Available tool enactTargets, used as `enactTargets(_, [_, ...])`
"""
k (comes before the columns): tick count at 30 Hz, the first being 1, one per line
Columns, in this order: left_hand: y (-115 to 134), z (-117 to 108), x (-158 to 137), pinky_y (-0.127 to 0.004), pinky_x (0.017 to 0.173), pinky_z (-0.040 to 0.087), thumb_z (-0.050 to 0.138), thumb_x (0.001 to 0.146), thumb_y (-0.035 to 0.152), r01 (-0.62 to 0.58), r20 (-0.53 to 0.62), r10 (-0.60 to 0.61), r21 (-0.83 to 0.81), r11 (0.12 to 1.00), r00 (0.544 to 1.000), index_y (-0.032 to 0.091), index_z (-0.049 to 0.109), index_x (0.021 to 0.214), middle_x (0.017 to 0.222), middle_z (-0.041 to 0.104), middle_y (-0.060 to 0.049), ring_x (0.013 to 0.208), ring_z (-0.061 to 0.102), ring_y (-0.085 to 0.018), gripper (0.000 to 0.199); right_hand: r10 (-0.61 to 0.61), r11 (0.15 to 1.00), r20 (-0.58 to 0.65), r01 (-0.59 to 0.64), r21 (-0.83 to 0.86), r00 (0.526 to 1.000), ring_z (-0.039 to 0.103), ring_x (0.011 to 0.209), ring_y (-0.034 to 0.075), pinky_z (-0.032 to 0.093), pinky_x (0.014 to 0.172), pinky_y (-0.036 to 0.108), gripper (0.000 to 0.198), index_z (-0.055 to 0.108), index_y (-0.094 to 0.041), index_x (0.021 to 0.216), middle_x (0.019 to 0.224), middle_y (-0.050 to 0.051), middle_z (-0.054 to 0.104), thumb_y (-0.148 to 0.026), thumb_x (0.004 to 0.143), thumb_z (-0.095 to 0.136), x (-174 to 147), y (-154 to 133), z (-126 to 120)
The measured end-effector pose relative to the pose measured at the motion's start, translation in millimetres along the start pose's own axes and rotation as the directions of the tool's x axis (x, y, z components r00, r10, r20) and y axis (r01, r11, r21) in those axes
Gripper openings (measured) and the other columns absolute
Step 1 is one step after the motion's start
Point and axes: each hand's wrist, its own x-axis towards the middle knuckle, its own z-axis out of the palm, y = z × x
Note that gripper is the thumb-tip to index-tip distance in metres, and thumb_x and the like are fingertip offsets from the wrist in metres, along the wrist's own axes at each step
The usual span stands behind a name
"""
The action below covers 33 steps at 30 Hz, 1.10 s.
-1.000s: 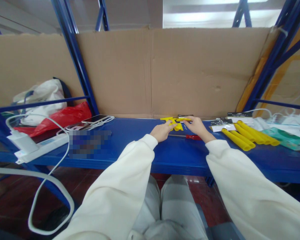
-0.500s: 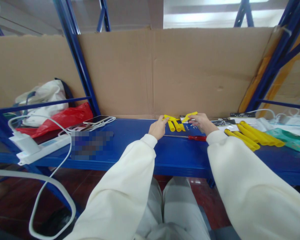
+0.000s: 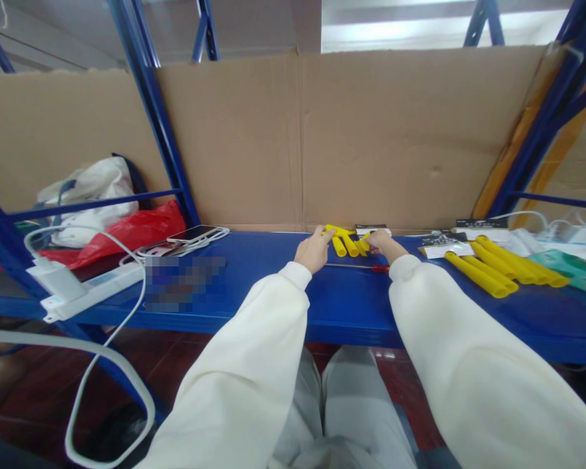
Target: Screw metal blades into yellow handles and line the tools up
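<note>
The right hand [image 3: 381, 243], at the centre right of the frame, has its fingertips closed on a small yellow piece [image 3: 364, 245]. The left hand [image 3: 313, 250], at the centre, has its fingers bent against the near end of a slim yellow strip [image 3: 340, 230]; whether they grip it or only rest on it, I cannot tell. Short yellow tubes [image 3: 350, 245] lie side by side between the hands, just below the strip. Nearer the front edge is a screwdriver [image 3: 381, 268], its red handle below the right wrist and its thin shaft pointing left.

Behind the right hand lies a black-and-white card [image 3: 371, 229]. At the right of the frame, a printed card [image 3: 446, 246] carries white marks on a black band, too small to read, beside several long yellow tubes [image 3: 478, 277]. Past those is a green packet [image 3: 576, 270], its print illegible.

The surface is a blue shelf [image 3: 268, 286], smooth and slightly glossy. At left are a white power strip [image 3: 100, 283], a phone [image 3: 193, 233] and a red bag [image 3: 127, 231]; a pixelated patch hides part of the shelf. Brown cardboard [image 3: 371, 137] stands behind, between blue posts [image 3: 163, 130]. The floor [image 3: 176, 358] is dark red tile.
</note>
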Motion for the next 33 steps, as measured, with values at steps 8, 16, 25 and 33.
enactTargets(8, [-0.4, 1.2, 1.0, -0.036, 0.094, 0.056, 0.044, 0.097, 0.015, -0.014, 0.004, 0.014, -0.029, 1.000, 1.000, 0.028, 0.047, 0.149, 0.148, 0.045, -0.011, 0.109, 0.069, -0.025, 0.053, -0.071, 0.968, -0.032, 0.061, -0.245, 0.997, 0.047, 0.042, 0.011, 0.034, 0.039, 0.018, 0.017, 0.061, -0.014, 0.066, 0.039, -0.004, 0.044, -0.006, 0.075, 0.072, 0.5, 2.9, 6.0])
enactTargets(16, [-0.8, 2.2, 1.3, -0.035, 0.095, 0.055, 0.044, 0.097, 0.015, -0.024, 0.006, 0.024, -0.051, 0.998, 1.000, 0.030, 0.049, 0.147, 0.148, 0.046, -0.009, 0.111, 0.069, -0.024, 0.052, -0.128, 0.971, -0.007, 0.124, -0.202, 0.992, 0.048, 0.037, 0.011, 0.039, 0.035, 0.019, 0.011, 0.068, -0.012, 0.070, 0.039, -0.004, 0.047, -0.002, 0.070, 0.071, -5.0, 2.1, 4.6])
enactTargets(25, [-1.4, 3.4, 1.8, -0.035, 0.095, 0.056, 0.046, 0.097, 0.015, -0.036, 0.004, 0.036, -0.036, 0.999, 0.999, 0.030, 0.049, 0.147, 0.147, 0.047, -0.009, 0.111, 0.069, -0.023, 0.052, -0.141, 0.915, 0.075, 0.159, -0.370, 0.987, 0.047, 0.033, 0.010, 0.037, 0.034, 0.017, 0.006, 0.072, -0.010, 0.074, 0.035, -0.003, 0.046, -0.006, 0.074, 0.068, -12.8, -2.6, 3.5])
enactTargets(33, [-1.6, 4.2, 1.9, -0.034, 0.096, 0.055, 0.047, 0.097, 0.016, -0.052, 0.005, 0.053, -0.034, 0.998, 0.999, 0.030, 0.049, 0.147, 0.147, 0.047, -0.009, 0.112, 0.068, -0.023, 0.052, -0.087, 0.917, 0.119, 0.126, -0.378, 0.989, 0.052, 0.037, 0.013, 0.044, 0.039, 0.020, 0.012, 0.076, -0.008, 0.085, 0.037, -0.001, 0.050, -0.013, 0.077, 0.069, -19.7, -7.2, -0.2])
